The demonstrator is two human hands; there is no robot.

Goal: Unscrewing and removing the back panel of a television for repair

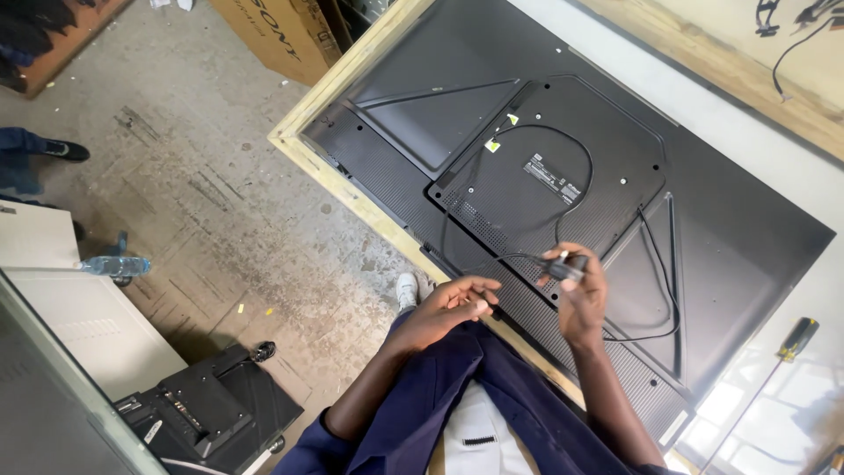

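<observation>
Plug [563,264] on thin, limp black cable [576,149] sits pinched in right hand [582,303]; left hand [453,303] seems loosely curled, empty.

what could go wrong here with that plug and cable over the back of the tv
The right hand holds the black plug while its cable loops loosely across the television's back panel; a tug could strain the cable where it enters the panel. The television lies face down at the wooden bench edge, so leaning on it may stress the screen. The screwdriver nearby could roll against the panel.
</observation>
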